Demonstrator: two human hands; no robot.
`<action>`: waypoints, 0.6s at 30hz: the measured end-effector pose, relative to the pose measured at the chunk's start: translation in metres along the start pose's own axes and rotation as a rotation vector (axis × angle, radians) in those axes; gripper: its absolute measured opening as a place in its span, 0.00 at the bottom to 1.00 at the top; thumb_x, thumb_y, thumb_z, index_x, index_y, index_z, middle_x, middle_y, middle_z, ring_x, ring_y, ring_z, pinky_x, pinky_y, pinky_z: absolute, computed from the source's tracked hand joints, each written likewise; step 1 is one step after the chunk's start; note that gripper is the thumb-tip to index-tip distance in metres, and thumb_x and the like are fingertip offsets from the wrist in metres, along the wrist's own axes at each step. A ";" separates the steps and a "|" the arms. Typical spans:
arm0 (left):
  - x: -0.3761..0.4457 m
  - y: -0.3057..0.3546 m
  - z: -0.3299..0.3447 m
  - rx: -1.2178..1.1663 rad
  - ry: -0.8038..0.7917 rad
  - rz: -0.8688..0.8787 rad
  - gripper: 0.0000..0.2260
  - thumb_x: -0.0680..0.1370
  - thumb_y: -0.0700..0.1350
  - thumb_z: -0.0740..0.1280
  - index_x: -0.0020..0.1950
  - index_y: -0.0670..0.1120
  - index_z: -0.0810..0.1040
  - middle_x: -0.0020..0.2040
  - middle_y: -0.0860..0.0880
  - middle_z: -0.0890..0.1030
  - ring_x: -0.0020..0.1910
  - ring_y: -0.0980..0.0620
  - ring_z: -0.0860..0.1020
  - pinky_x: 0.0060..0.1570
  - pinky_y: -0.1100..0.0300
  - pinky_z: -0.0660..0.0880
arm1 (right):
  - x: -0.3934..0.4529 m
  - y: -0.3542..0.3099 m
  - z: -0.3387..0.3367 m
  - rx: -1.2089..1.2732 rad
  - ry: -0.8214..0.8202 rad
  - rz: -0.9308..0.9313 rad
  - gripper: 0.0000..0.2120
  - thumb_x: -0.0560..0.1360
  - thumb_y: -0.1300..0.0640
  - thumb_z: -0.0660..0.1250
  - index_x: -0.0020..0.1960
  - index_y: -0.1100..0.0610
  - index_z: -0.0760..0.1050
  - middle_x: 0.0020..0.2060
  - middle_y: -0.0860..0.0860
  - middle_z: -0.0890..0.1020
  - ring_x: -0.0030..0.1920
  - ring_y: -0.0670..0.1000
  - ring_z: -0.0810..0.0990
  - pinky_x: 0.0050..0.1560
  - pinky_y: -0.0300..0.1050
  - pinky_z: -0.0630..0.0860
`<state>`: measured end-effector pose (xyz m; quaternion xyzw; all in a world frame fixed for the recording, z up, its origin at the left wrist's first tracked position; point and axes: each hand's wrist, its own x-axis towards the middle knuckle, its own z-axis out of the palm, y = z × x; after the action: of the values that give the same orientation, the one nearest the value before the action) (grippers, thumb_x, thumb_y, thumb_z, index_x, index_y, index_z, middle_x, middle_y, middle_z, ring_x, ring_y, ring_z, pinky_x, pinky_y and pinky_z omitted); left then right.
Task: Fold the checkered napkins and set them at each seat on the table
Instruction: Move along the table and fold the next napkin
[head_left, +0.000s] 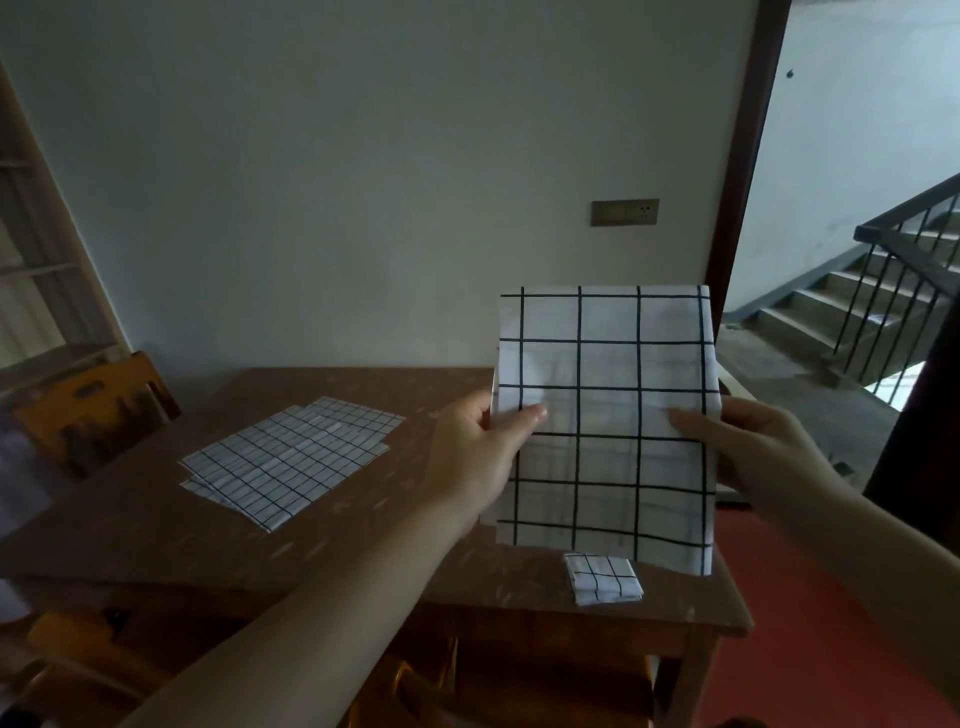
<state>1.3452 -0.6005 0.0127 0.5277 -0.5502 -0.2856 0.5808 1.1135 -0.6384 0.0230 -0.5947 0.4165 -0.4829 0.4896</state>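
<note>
The left hand (480, 447) pinches the left edge of a checkered napkin (605, 421), thumb laid on the front of the cloth. The right hand (753, 452) grips the right edge the same way, thumb in front and fingers behind. Between them the napkin hangs upright in the air at centre right of the frame — its lower edge above the near right part of the table (363, 535). Just below that edge a small folded napkin (602, 578) lies on the table near its front right corner. A stack of unfolded napkins (291, 457) lies flat at centre left — slightly fanned. A wooden chair (93, 405) stands at the table's left side.
</note>
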 end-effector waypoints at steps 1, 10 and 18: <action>0.000 0.000 0.000 0.002 -0.019 0.009 0.04 0.76 0.47 0.71 0.42 0.49 0.81 0.34 0.49 0.82 0.34 0.54 0.79 0.37 0.66 0.75 | -0.001 -0.002 0.000 0.037 -0.022 0.011 0.14 0.66 0.54 0.70 0.49 0.60 0.81 0.41 0.55 0.86 0.40 0.52 0.86 0.36 0.43 0.82; 0.003 0.011 -0.016 0.219 -0.353 0.121 0.06 0.78 0.44 0.69 0.49 0.55 0.83 0.45 0.59 0.86 0.45 0.61 0.83 0.46 0.65 0.79 | 0.011 -0.026 -0.014 -0.621 0.096 -0.430 0.44 0.62 0.42 0.73 0.73 0.44 0.59 0.63 0.44 0.72 0.59 0.44 0.74 0.54 0.38 0.73; 0.002 0.025 -0.016 0.342 -0.461 0.219 0.12 0.77 0.44 0.70 0.53 0.62 0.79 0.48 0.68 0.82 0.49 0.67 0.80 0.50 0.72 0.75 | 0.010 -0.046 0.015 -0.563 -0.053 -0.645 0.07 0.70 0.57 0.74 0.41 0.44 0.83 0.38 0.41 0.85 0.40 0.41 0.83 0.42 0.31 0.78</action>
<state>1.3543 -0.5903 0.0395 0.4766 -0.7613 -0.2367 0.3706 1.1311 -0.6378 0.0691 -0.8171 0.3120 -0.4633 0.1424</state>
